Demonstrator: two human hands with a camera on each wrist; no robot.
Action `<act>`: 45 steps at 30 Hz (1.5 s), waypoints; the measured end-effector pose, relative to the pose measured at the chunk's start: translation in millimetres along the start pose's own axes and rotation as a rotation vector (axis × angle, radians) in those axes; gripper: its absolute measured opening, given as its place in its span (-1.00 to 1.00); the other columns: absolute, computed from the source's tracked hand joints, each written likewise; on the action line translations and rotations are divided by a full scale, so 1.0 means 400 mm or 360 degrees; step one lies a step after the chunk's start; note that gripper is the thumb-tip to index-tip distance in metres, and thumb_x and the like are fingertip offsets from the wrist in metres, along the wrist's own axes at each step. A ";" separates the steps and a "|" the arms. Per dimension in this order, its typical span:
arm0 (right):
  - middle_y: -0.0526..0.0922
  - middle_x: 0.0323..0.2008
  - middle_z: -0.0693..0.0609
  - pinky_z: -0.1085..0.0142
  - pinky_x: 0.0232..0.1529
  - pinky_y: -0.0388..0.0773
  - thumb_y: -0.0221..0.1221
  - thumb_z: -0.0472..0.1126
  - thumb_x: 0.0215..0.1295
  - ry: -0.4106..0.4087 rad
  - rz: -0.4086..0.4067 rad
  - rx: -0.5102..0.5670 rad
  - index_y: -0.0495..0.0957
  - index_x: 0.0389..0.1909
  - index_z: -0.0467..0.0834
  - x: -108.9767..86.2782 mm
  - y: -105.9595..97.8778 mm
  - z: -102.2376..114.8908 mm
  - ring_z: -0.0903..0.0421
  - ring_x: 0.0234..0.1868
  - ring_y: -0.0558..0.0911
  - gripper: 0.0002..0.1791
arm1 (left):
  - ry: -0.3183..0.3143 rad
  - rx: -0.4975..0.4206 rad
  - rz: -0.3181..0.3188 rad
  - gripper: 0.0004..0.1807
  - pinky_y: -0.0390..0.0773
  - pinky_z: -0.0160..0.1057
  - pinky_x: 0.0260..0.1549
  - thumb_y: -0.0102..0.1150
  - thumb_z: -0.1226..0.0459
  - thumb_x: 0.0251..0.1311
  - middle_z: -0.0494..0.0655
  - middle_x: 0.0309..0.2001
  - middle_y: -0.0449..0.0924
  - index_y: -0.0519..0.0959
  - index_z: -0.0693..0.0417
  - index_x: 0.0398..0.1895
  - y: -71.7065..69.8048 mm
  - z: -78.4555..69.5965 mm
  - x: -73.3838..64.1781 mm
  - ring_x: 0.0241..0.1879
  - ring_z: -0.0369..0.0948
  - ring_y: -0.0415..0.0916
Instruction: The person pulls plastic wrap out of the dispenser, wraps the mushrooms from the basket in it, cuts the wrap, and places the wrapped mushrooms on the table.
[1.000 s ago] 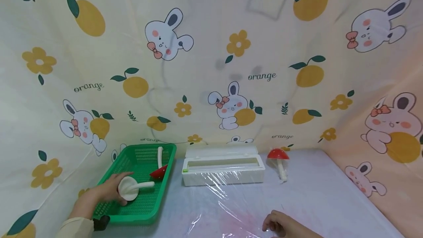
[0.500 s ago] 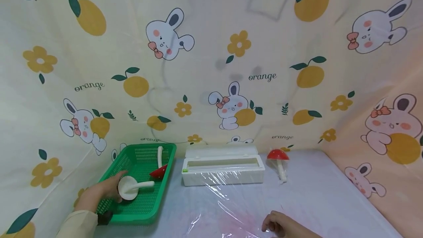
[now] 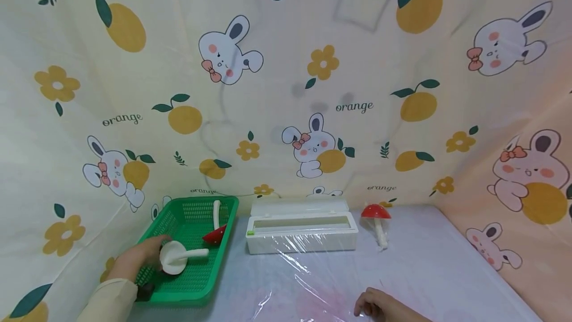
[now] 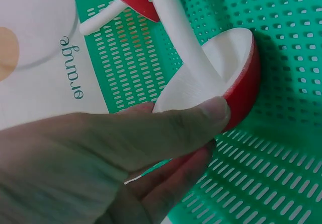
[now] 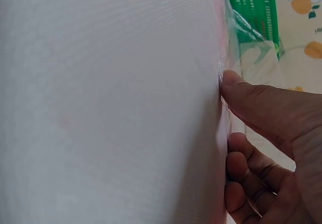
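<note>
My left hand [image 3: 140, 257] grips a toy mushroom [image 4: 193, 63] by its red cap, thumb on the near rim and fingers beneath. Its hollow white underside faces up, and the white stem points right in the head view. The hand is inside the green basket [image 3: 196, 287], and a second red-capped mushroom [image 3: 215, 233] leans on the basket's right wall. At the front of the table, my right hand [image 3: 377, 304] rests with loosely curled fingers beside clear plastic wrap [image 3: 308, 287]. In the right wrist view, its thumb and fingers touch the surface, apart from each other.
A white wrap dispenser box [image 3: 301, 242] with its lid raised stands at the back centre, the film running forward from it. To its right lies a film-wrapped mushroom [image 3: 376, 211]. A printed curtain [image 3: 277, 88] rises behind the table [image 3: 438, 262].
My left hand has shifted its hold around the mushroom's cap, the fingers settling at the left side. The right hand and the wrap have stayed nearly still.
</note>
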State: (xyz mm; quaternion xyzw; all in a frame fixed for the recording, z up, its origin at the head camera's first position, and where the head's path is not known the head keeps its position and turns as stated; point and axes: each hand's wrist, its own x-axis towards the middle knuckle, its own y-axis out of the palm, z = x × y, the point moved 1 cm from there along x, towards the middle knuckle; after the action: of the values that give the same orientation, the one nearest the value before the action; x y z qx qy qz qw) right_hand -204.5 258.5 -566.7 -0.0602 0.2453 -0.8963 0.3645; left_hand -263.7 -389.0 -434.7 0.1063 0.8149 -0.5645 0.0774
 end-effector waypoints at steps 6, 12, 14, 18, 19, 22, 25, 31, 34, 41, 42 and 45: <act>0.50 -0.23 0.14 0.43 -0.24 0.45 0.36 -0.25 0.46 -0.0109 0.0022 -0.0011 0.65 0.03 -0.13 0.002 0.002 -0.007 0.30 -0.24 0.48 -0.80 | -0.0038 -0.0018 0.0046 -0.18 0.53 0.43 0.18 0.61 0.54 0.01 0.41 0.11 0.58 0.41 0.47 0.36 0.006 0.005 0.010 0.10 0.28 0.55; 0.50 -0.22 0.12 0.45 -0.24 0.44 0.37 -0.23 0.47 -0.0092 0.0016 0.0005 0.65 0.04 -0.12 0.001 0.002 -0.012 0.30 -0.23 0.49 -0.79 | 0.0022 -0.0046 0.0036 -0.23 0.53 0.43 0.15 0.69 0.41 -0.01 0.33 0.09 0.61 0.47 0.33 0.27 0.007 0.029 0.036 0.04 0.20 0.58; 0.50 -0.22 0.12 0.45 -0.24 0.44 0.37 -0.22 0.46 -0.0092 0.0014 0.0006 0.64 0.04 -0.11 0.000 0.001 -0.012 0.30 -0.23 0.49 -0.78 | 0.0054 -0.0037 0.0046 -0.25 0.56 0.39 0.12 0.69 0.34 0.03 0.33 0.08 0.60 0.47 0.31 0.26 0.006 0.037 0.040 0.02 0.18 0.57; 0.50 -0.22 0.14 0.45 -0.23 0.44 0.36 -0.23 0.48 -0.0099 0.0018 -0.0019 0.64 0.04 -0.11 0.002 0.003 -0.014 0.32 -0.22 0.48 -0.80 | 0.0083 -0.0105 0.0051 -0.27 0.62 0.29 0.07 0.63 0.30 0.12 0.28 0.05 0.60 0.44 0.32 0.29 0.004 0.033 0.026 0.00 0.13 0.58; 0.49 -0.22 0.14 0.45 -0.23 0.43 0.35 -0.22 0.48 -0.0091 0.0017 -0.0026 0.64 0.04 -0.10 0.003 0.004 -0.014 0.32 -0.22 0.48 -0.80 | 0.0093 -0.0128 0.0044 -0.29 0.63 0.27 0.04 0.61 0.31 0.15 0.27 0.04 0.60 0.43 0.34 0.29 0.003 0.029 0.019 -0.01 0.13 0.58; 0.48 -0.20 0.12 0.46 -0.19 0.43 0.36 -0.21 0.48 -0.0059 0.0010 -0.0050 0.64 0.05 -0.09 0.005 0.007 -0.013 0.32 -0.21 0.46 -0.80 | 0.0097 -0.0230 -0.0028 -0.30 0.64 0.25 0.03 0.57 0.35 0.18 0.23 0.04 0.60 0.42 0.40 0.31 0.001 0.018 -0.001 -0.02 0.08 0.57; 0.47 -0.19 0.10 0.48 -0.15 0.44 0.38 -0.17 0.47 -0.0025 -0.0003 -0.0072 0.64 0.05 -0.07 0.004 0.008 -0.009 0.31 -0.20 0.46 -0.77 | 0.0147 -0.0258 -0.0145 -0.28 0.64 0.27 0.04 0.54 0.32 0.24 0.24 0.05 0.60 0.39 0.45 0.34 -0.005 0.010 -0.010 -0.02 0.08 0.56; 0.48 -0.12 0.07 0.50 -0.06 0.49 0.41 -0.14 0.44 -0.0102 -0.0018 -0.0090 0.62 0.10 -0.08 -0.001 0.003 0.007 0.28 -0.13 0.46 -0.69 | 0.0246 -0.0271 -0.0341 -0.17 0.71 0.20 -0.04 0.56 0.20 0.25 0.29 0.10 0.59 0.33 0.45 0.40 -0.030 -0.039 -0.017 0.00 0.11 0.57; 0.49 -0.09 0.07 0.51 -0.03 0.51 0.42 -0.14 0.43 -0.0143 -0.0019 -0.0079 0.61 0.12 -0.09 -0.001 0.001 0.011 0.26 -0.10 0.47 -0.67 | 0.0310 -0.0298 -0.0415 -0.15 0.75 0.14 -0.06 0.58 0.20 0.21 0.29 0.16 0.58 0.33 0.41 0.42 -0.036 -0.077 -0.023 0.05 0.14 0.58; 0.51 -0.07 0.08 0.51 0.00 0.53 0.41 -0.16 0.44 -0.0226 -0.0041 -0.0083 0.63 0.11 -0.09 0.005 0.002 0.006 0.27 -0.07 0.47 -0.70 | 0.0483 -0.0357 -0.0527 -0.17 0.78 0.05 -0.08 0.59 0.15 0.23 0.29 0.27 0.51 0.37 0.31 0.43 -0.030 -0.202 -0.047 0.07 0.13 0.60; 0.51 -0.08 0.08 0.51 -0.01 0.53 0.40 -0.18 0.45 -0.0233 -0.0042 -0.0084 0.63 0.10 -0.10 0.006 0.002 0.005 0.27 -0.08 0.47 -0.71 | 0.0509 -0.0385 -0.0522 -0.18 0.78 0.04 -0.07 0.58 0.15 0.23 0.27 0.26 0.52 0.38 0.30 0.43 -0.024 -0.219 -0.047 0.07 0.10 0.59; 0.50 -0.09 0.10 0.49 -0.04 0.52 0.40 -0.17 0.45 -0.0228 -0.0044 -0.0100 0.64 0.09 -0.11 0.006 0.003 0.002 0.28 -0.09 0.45 -0.72 | 0.0565 -0.0463 -0.0498 -0.20 0.78 0.01 -0.06 0.59 0.16 0.23 0.20 0.26 0.53 0.39 0.25 0.43 0.003 -0.265 -0.042 0.07 0.05 0.59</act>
State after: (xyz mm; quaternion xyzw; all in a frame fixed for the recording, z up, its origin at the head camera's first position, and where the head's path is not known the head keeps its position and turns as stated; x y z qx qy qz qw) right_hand -205.1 256.0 -566.9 -0.1389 0.2459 -0.8865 0.3665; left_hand -247.6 -290.8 -394.5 0.0640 0.8947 -0.4191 -0.1402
